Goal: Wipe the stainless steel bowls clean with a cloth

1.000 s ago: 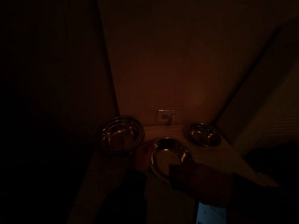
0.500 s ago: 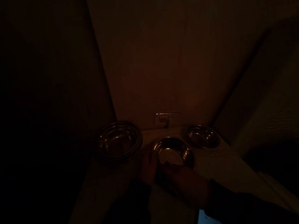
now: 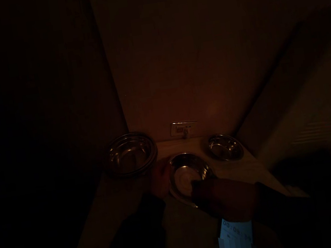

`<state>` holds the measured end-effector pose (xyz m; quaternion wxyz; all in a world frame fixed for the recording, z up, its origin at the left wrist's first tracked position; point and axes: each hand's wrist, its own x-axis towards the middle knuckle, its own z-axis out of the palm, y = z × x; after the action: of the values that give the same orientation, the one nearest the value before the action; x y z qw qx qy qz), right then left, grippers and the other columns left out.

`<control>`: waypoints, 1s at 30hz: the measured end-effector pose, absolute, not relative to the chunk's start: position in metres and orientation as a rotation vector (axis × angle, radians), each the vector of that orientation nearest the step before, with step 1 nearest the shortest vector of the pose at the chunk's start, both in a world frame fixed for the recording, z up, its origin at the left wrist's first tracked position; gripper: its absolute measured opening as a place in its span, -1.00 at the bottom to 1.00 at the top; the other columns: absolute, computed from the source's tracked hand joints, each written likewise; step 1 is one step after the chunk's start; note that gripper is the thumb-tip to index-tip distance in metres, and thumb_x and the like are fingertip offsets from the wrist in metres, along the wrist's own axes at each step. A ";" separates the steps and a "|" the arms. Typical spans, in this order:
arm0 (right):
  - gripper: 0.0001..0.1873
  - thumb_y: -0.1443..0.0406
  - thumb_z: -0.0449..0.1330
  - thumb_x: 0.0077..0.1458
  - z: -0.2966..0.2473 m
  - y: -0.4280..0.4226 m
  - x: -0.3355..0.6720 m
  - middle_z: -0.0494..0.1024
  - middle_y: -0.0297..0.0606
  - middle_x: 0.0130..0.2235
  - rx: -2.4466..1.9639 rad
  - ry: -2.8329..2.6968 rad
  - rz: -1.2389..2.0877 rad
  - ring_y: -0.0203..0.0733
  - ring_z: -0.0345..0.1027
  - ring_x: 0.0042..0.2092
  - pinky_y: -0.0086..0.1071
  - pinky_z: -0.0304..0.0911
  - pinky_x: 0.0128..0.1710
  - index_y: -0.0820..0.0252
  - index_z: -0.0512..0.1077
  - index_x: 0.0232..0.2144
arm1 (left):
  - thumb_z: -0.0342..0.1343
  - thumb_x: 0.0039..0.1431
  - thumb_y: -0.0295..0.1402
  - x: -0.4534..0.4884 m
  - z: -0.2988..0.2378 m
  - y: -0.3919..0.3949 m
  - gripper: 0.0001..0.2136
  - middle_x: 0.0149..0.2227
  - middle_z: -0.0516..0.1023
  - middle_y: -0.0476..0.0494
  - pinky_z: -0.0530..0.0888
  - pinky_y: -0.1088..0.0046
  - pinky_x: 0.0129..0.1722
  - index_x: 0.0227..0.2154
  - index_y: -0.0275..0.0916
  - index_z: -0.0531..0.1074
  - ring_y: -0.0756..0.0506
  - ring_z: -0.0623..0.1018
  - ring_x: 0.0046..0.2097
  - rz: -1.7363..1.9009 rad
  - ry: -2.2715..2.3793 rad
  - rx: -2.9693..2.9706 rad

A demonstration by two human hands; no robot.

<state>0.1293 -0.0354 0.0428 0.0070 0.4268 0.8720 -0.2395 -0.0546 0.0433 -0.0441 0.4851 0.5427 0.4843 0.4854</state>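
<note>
In the head view, a shiny metal bowl (image 3: 186, 177) rests near the middle of the table, in very dim light. My left hand (image 3: 160, 178) grips its left rim, fingers closed against the side. Over the bowl's front right part lies my right hand (image 3: 226, 195), its fingers bent down toward the inside. A dark patch sits under those fingertips; whether it is a cloth or only shadow is too dark to make out.
Larger nested metal bowls (image 3: 131, 156) stand at the back left of the wooden table (image 3: 253, 173). A smaller metal bowl (image 3: 225, 148) is at the back right. Behind is a wall socket (image 3: 184, 128) with a plug. A lit phone (image 3: 236, 231) lies at the front.
My right hand has shifted right across the bowl, from its front left to its front right. More of the phone screen shows. My left hand stays at the left rim.
</note>
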 end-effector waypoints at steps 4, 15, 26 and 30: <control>-0.53 0.40 0.00 0.10 0.035 -0.033 0.107 0.48 -0.14 0.01 1.337 2.619 -0.976 -0.10 0.38 0.00 -0.30 0.25 -0.03 0.15 0.32 0.08 | 0.05 0.06 -0.35 -0.054 -0.040 0.040 -0.75 -0.11 0.59 -0.19 0.36 0.24 0.07 -0.24 -0.29 0.55 -0.17 0.52 -0.01 1.175 1.213 1.281; -0.53 0.53 0.09 -0.04 0.001 0.000 0.094 0.46 -0.22 0.02 1.378 2.783 -0.893 -0.16 0.31 0.06 -0.33 0.18 0.07 0.11 0.46 -0.07 | 0.04 0.05 -0.35 -0.055 -0.043 0.042 -0.68 -0.05 0.55 -0.22 0.34 0.25 0.10 -0.15 -0.32 0.52 -0.16 0.50 0.02 1.146 1.155 1.329; -0.67 0.48 0.02 0.11 0.007 0.016 0.101 0.41 0.04 -0.02 1.589 2.632 -0.342 0.00 0.28 0.03 -0.19 0.26 -0.07 0.27 0.44 -0.10 | 0.02 0.07 -0.35 -0.056 -0.045 0.041 -0.67 -0.03 0.54 -0.24 0.37 0.25 0.08 -0.13 -0.34 0.50 -0.17 0.51 0.01 1.100 1.161 1.333; -0.75 0.43 0.10 0.06 0.019 0.009 0.114 0.51 0.08 -0.20 1.504 2.532 -0.390 0.01 0.43 -0.18 -0.23 0.31 -0.23 0.33 0.50 -0.21 | 0.01 0.08 -0.34 -0.053 -0.048 0.040 -0.68 -0.05 0.55 -0.22 0.38 0.25 0.07 -0.14 -0.33 0.50 -0.17 0.51 0.00 1.142 1.154 1.375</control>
<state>0.1144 0.0091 0.0188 0.0851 0.5045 0.8492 -0.1309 -0.0526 0.0398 -0.0478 0.4855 0.5652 0.4740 0.4693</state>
